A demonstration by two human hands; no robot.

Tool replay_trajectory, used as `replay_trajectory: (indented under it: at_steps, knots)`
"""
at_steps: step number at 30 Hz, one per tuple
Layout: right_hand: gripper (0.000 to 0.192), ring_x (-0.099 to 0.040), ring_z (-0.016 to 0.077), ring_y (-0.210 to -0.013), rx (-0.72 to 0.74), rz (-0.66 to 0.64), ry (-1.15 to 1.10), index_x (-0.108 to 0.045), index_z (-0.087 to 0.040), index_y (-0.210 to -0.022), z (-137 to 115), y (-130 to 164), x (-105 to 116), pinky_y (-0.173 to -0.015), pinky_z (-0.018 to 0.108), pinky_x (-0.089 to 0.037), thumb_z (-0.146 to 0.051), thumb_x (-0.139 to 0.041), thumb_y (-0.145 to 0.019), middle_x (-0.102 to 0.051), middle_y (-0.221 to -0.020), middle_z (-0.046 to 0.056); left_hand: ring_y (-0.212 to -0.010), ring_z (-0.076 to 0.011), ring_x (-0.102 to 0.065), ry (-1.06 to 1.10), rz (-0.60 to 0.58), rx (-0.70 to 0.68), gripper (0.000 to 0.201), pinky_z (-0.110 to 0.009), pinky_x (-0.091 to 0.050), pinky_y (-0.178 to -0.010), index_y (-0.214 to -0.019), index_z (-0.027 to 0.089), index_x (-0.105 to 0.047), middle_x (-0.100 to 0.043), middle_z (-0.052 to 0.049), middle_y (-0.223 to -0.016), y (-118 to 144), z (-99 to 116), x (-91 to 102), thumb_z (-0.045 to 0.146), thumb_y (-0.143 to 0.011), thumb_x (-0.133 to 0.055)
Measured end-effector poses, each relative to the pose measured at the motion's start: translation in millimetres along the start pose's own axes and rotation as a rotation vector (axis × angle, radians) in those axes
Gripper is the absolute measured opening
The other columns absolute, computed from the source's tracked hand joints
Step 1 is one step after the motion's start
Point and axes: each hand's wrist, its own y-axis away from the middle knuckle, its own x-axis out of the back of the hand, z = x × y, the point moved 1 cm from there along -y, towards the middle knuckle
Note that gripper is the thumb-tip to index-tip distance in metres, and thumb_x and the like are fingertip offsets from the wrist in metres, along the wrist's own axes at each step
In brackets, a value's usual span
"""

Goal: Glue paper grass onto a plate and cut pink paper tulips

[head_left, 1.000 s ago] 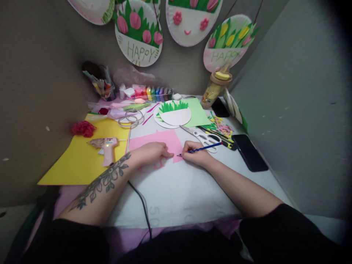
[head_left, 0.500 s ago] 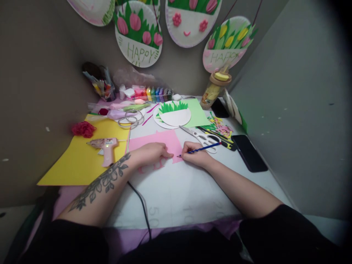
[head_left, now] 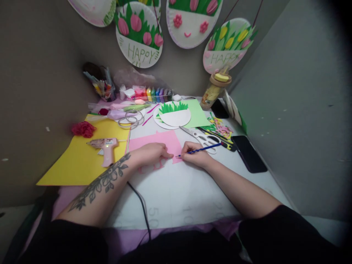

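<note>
A: Report the state of each hand.

B: The right hand (head_left: 195,156) is closed around a blue pencil (head_left: 198,149), fingers pinched on the shaft near the tip. The tip rests at the right edge of the pink paper (head_left: 162,143). The left hand (head_left: 152,152) lies palm down on that same sheet, fingers together and flat, pressing it to the table (head_left: 176,190); it grips nothing.

A: Location of the pink paper?

B: Flat on the white table surface, centre of the work area, partly covered by the left hand. Its left edge is just beside a yellow sheet (head_left: 79,161).

A: Items on the yellow sheet?

B: A pink glue gun (head_left: 106,146) stands on it, with a black cord (head_left: 141,205) running toward the near table edge. A red crumpled item (head_left: 83,128) lies at the sheet's far left corner.

A: Items behind the hands?

B: White-handled scissors (head_left: 202,137) lie just beyond the right hand, close to the pencil's rear end. Farther back, a paper plate with green cut grass (head_left: 173,113) overlaps a light green sheet (head_left: 197,112). A black phone (head_left: 249,153) lies at the right, well apart from the paper. A row of coloured paint pots (head_left: 155,94) stands along the wall, and decorated paper plates (head_left: 139,35) hang above.
</note>
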Motion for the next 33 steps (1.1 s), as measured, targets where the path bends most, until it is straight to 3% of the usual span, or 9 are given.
replay_trajectory:
  at_steps: [11,18,28,33]
  knots:
    - [0.007,-0.047,0.0116,-0.055,0.025,-0.01,0.136,-0.054,-0.019,-0.062,-4.3,0.1,-6.4,-0.049,0.023,-0.034,-0.019,-0.059,-0.066,-0.054,-0.058,-0.004,-0.072,-0.0154,-0.051,-0.073,-0.063,0.001,0.036,-0.025,-0.031,-0.062,-0.115,0.028,-0.067,-0.057,-0.004,-0.086,-0.4,3.3,2.2,0.029,-0.094,-0.039]
    - [0.008,-0.047,0.0116,-0.056,0.035,0.019,0.181,-0.053,-0.019,-0.062,-0.2,-0.7,-4.8,-0.049,0.022,-0.034,-0.018,-0.06,-0.067,-0.054,-0.058,-0.004,-0.073,-0.0156,-0.05,-0.05,-0.057,0.008,0.035,-0.024,-0.031,-0.062,-0.115,0.03,-0.067,-0.056,-0.004,-0.085,-0.7,0.2,0.7,0.032,-0.093,-0.04]
    - [0.011,-0.046,0.0116,-0.055,0.03,0.043,0.182,-0.05,-0.02,-0.061,-0.9,0.0,-5.2,-0.049,0.022,-0.033,-0.019,-0.06,-0.067,-0.052,-0.057,-0.004,-0.071,-0.0155,-0.049,0.011,-0.03,0.025,0.036,-0.025,-0.032,-0.063,-0.107,0.023,-0.069,-0.055,-0.004,-0.082,0.1,0.9,1.6,0.038,-0.094,-0.039]
    - [0.009,-0.047,0.0118,-0.056,0.046,0.025,0.186,-0.052,-0.019,-0.062,-0.6,0.2,-5.3,-0.05,0.022,-0.034,-0.017,-0.058,-0.066,-0.053,-0.058,-0.004,-0.073,-0.0161,-0.05,-0.029,-0.079,0.009,0.034,-0.025,-0.03,-0.063,-0.114,0.028,-0.067,-0.056,-0.004,-0.087,0.1,4.1,4.2,0.03,-0.093,-0.04]
